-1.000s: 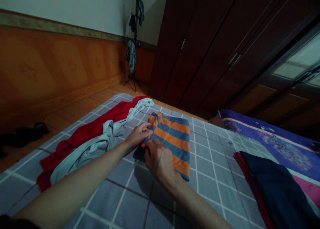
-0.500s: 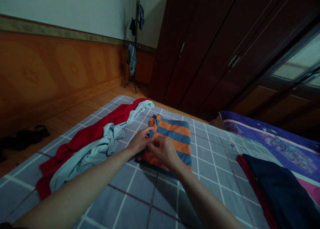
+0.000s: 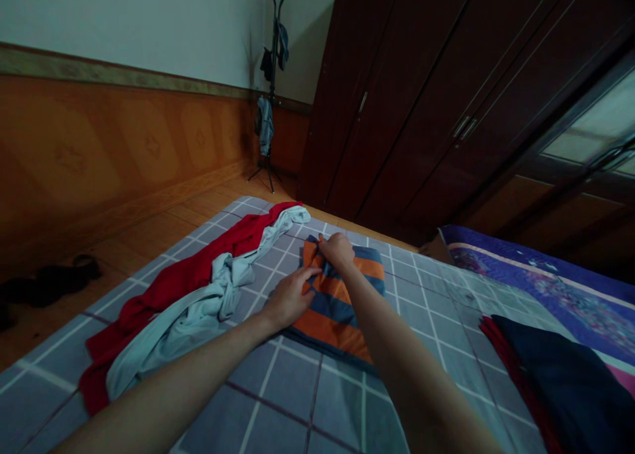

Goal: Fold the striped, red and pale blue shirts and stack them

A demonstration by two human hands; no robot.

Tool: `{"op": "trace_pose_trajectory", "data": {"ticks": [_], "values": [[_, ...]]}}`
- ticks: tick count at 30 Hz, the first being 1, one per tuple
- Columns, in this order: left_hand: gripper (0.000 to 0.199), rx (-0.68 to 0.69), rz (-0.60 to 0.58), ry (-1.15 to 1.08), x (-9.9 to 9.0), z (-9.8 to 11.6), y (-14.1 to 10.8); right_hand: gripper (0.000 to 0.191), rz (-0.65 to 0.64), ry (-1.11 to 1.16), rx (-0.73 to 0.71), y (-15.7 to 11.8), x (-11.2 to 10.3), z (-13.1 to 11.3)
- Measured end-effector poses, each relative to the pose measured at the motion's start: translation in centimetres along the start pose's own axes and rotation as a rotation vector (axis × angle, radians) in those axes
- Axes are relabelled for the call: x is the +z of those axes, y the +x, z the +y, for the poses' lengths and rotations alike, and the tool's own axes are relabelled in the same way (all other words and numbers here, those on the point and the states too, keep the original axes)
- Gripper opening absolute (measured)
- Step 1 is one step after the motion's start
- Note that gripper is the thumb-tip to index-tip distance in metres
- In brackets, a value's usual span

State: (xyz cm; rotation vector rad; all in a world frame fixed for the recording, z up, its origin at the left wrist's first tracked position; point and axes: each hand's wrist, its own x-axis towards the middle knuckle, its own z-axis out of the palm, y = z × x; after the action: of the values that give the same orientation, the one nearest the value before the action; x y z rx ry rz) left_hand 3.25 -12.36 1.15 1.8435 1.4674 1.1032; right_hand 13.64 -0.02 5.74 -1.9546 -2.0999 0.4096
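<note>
A folded shirt (image 3: 342,308) with orange and grey-blue stripes lies flat on the checked bedsheet in front of me. My right hand (image 3: 338,250) reaches across it and pinches the cloth near its far left corner. Lower down, at the left edge, my left hand (image 3: 292,298) has its thumb and index finger closed on the fabric, while its other fingers curl beneath. Small creases show between the two hands. My right forearm hides part of the shirt's right side.
Left of the shirt lie a long red garment (image 3: 186,269) and a crumpled pale grey garment (image 3: 225,285). Folded dark navy clothing (image 3: 560,368) rests at the right over something red. Beyond the grey checked bedsheet (image 3: 278,388) stand a coat rack (image 3: 272,90) and a dark wardrobe (image 3: 397,96).
My right hand has moved away from my left hand, up to the shirt's far left corner. The left hand stays at the left edge. The whole view has shifted slightly.
</note>
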Motion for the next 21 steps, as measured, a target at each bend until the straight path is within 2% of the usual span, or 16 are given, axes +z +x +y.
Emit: {"op": "trace_pose_trajectory", "data": {"ticks": [3,7,12,14,16,18,21], "values": [[0.048,-0.013,0.062,-0.014,0.0,0.4,0.1,0.041,0.054,0.056,0.045,0.3,0.0,0.1],[0.045,-0.058,0.143,-0.002,-0.1,0.8,-0.1,0.037,0.100,0.118,0.007,0.2,0.3,-0.8],[0.039,-0.146,0.177,0.224,-0.6,1.0,-0.5,0.036,0.043,0.187,-0.109,0.0,1.3,-1.4],[0.040,-0.119,0.212,0.345,-0.7,1.2,-0.7,0.037,-0.001,0.219,-0.175,0.0,1.6,-0.9],[0.042,-0.018,0.231,0.438,-0.7,1.5,-0.9,0.036,-0.034,0.248,-0.256,-0.1,1.6,0.0],[0.040,0.101,0.173,0.506,-0.6,1.8,-1.1,0.033,-0.057,0.258,-0.346,-0.5,1.4,0.8],[0.027,0.188,0.004,0.605,-0.3,2.1,-1.4,0.034,-0.104,0.227,-0.482,-1.5,1.1,1.6]]}}
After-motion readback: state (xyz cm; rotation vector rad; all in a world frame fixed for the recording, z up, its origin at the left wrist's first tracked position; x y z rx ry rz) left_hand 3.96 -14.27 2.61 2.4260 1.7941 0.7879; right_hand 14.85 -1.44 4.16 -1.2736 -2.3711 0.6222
